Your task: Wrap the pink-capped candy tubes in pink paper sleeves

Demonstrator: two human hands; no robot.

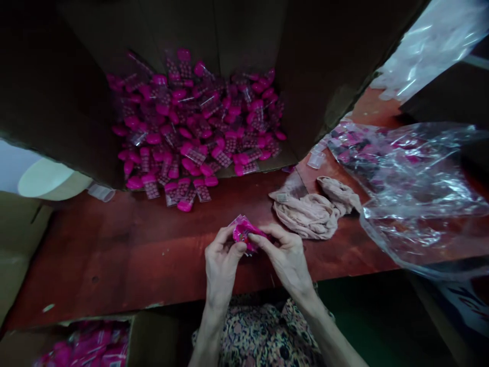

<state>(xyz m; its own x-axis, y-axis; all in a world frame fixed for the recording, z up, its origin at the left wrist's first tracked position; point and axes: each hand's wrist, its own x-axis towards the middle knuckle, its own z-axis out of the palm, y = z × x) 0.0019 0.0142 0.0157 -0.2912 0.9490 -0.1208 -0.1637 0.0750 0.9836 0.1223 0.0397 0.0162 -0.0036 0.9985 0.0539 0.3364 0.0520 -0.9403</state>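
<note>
Between my two hands, above the table's front edge, is a small crumpled bright pink plastic packet (241,230) with some print on it. My left hand (225,255) pinches its left side between thumb and fingers. On the other side, the thumb and fingers of my right hand (286,252) grip it too. What the packet contains, if anything, is hidden. Beyond my hands, a heap of small clear tubes with pink caps and pink beads inside (194,122) spills from a large cardboard box (317,66) lying on its side.
A crumpled beige cloth (309,214) lies on the red table (114,255) to the right. Farther right is a clear plastic bag (424,173) with pink pieces. A pale bowl (53,179) and a clear cup (101,192) stand left. Below sits a carton of pink packets (91,346).
</note>
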